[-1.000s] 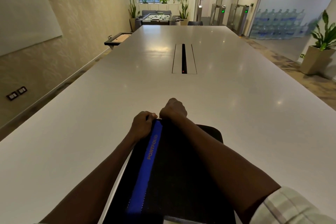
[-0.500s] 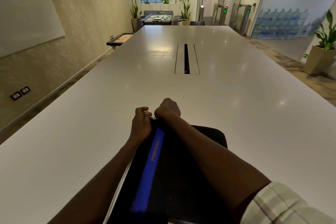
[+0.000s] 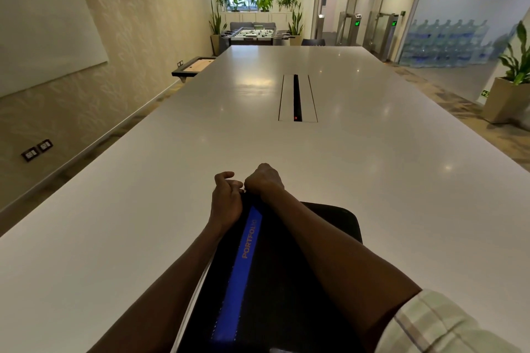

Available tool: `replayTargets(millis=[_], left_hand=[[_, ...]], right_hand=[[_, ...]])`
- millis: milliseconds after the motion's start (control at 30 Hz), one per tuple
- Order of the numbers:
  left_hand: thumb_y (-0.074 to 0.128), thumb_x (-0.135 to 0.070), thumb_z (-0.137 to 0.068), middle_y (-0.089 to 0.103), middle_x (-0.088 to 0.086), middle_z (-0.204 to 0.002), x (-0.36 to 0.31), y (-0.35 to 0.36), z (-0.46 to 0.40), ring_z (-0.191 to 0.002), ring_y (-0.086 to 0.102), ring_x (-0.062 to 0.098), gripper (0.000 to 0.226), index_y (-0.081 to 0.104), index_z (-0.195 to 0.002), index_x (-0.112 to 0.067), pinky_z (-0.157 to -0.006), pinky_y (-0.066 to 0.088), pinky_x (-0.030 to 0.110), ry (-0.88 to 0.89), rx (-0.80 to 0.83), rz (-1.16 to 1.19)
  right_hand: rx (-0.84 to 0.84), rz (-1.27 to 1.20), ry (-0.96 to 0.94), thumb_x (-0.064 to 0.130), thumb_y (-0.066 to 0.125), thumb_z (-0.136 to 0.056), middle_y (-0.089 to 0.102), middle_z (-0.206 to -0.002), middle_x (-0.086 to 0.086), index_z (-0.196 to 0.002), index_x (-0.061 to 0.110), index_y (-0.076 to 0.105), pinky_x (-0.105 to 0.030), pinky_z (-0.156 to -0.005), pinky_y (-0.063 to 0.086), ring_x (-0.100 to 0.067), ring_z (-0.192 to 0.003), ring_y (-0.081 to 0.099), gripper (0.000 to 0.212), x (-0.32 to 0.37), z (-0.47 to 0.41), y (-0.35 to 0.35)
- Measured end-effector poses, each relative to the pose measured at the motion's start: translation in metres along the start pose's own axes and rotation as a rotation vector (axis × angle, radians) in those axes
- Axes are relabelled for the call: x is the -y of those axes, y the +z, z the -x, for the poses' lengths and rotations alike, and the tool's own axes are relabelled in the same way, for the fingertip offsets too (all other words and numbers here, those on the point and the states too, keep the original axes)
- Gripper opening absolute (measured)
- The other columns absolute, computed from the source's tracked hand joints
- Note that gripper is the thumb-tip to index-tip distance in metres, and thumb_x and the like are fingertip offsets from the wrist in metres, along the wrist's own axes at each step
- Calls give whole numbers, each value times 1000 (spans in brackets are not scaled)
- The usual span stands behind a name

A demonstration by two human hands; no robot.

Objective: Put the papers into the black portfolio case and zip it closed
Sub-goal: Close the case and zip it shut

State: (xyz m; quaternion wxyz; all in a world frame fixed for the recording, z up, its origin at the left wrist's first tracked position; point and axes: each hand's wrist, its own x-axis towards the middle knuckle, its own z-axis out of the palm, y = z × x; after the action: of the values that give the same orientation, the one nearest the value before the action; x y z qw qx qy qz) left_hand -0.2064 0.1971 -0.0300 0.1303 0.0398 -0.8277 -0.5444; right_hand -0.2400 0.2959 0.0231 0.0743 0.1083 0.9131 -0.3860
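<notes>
The black portfolio case (image 3: 289,281) lies flat on the white table (image 3: 401,209) in front of me, with a blue stripe marked PORTFOLIO along its lid. Both hands meet at its far left corner. My left hand (image 3: 226,200) grips that corner with curled fingers, the forefinger raised a little. My right hand (image 3: 263,180) is a fist over the far edge beside it, and whatever it pinches there is hidden under the knuckles. A thin pale line runs along the case's left side. No loose papers are in view.
A cable slot (image 3: 297,98) with a red light is set into the middle of the table, far beyond the case. Planters (image 3: 507,97) stand on the floor to the right, and a foosball table (image 3: 256,33) is past the far end.
Both hands stay at the case's far left corner. My left hand's forefinger has lifted slightly and the right fist has shifted a touch to the left.
</notes>
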Motion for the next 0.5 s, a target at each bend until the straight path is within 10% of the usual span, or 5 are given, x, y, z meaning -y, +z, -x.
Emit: replayTargets(millis=[233, 500], left_hand=[[35, -16, -99, 64, 3, -107, 3, -3, 2, -102, 63, 23, 26, 43, -124, -12, -92, 48, 42, -47, -76, 30], [38, -19, -99, 63, 4, -113, 8, -17, 22, -106, 62, 21, 20, 47, -117, -17, -97, 49, 46, -133, -91, 85]], right_hand=[[85, -72, -72, 5, 51, -86, 59, -97, -15, -85, 6, 54, -32, -73, 50, -27, -88, 59, 3, -3, 4, -17], [-97, -34, -206, 13, 55, -86, 72, -104, -12, -94, 1, 71, -32, -79, 48, -26, -98, 65, 21, -55, 39, -70]])
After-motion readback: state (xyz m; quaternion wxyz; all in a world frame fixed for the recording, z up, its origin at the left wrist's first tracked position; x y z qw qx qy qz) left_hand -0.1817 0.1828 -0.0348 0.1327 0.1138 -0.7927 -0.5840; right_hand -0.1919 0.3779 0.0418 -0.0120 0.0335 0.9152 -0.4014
